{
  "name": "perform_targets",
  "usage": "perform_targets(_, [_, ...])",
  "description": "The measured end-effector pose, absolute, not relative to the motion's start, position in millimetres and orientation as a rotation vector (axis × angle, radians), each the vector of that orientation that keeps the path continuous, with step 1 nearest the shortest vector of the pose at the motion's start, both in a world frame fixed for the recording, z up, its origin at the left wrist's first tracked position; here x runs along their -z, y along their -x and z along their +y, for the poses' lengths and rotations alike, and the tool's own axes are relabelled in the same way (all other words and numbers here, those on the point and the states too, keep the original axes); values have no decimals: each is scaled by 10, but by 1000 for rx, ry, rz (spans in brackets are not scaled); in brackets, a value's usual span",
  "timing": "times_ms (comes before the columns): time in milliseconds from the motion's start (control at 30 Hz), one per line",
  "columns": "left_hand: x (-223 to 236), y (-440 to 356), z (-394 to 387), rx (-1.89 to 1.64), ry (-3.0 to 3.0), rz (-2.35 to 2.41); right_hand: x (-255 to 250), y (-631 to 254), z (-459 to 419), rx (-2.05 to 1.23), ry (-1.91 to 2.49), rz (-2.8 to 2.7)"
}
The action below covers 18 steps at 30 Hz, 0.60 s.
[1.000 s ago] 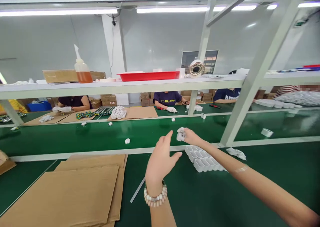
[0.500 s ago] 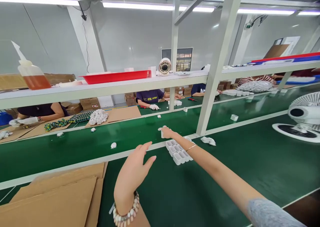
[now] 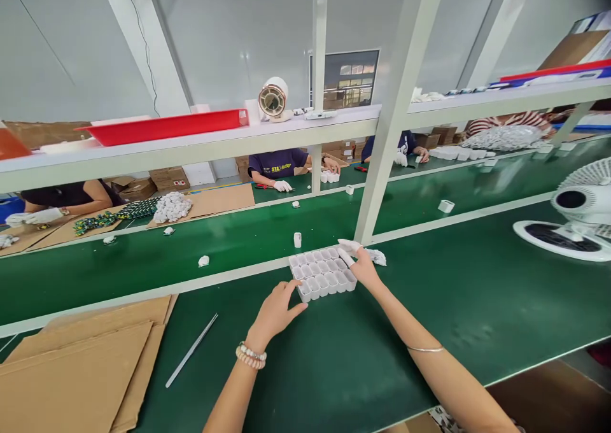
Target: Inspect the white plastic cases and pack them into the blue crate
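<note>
Several small white open-topped plastic cups (image 3: pixel 326 283) stand packed in rows as one block on the green bench. My left hand (image 3: pixel 277 309) is at the block's near left corner, fingertips against it and thumb held apart. At the far right corner is my right hand (image 3: pixel 361 266), with white covers on its fingertips and its fingers stretched along the block's side. A crumpled white piece (image 3: pixel 379 257) lies just behind the right hand. On the green belt behind the block, a single white cup (image 3: pixel 298 240) stands apart from both hands.
Metal tweezers (image 3: pixel 191 350) and stacked cardboard sheets (image 3: pixel 76 376) lie at the left. A white fan (image 3: pixel 573 223) stands right. A frame post (image 3: pixel 389 114) rises behind the block, under a shelf holding a red tray (image 3: pixel 167 127). Co-workers (image 3: pixel 281 165) sit across the belt.
My right hand has drawn back from the belt to the block's right side, leaving a white cup standing there. My left hand has come forward to the block's left corner. The view has shifted.
</note>
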<state>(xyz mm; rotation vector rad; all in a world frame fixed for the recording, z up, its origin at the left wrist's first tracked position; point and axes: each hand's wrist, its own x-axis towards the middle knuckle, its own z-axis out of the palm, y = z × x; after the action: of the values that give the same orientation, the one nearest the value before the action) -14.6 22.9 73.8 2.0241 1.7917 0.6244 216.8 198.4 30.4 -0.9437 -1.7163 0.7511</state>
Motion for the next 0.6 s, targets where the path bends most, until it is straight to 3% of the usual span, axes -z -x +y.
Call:
perform_targets(233, [-152,34,265,-847,-2018,1837,6,-2225,2218,-1148,1044,-1488])
perform_targets(600, [0,64,303,-943,-2038,1741,140,-2114,2147,-1310,1067,-1314])
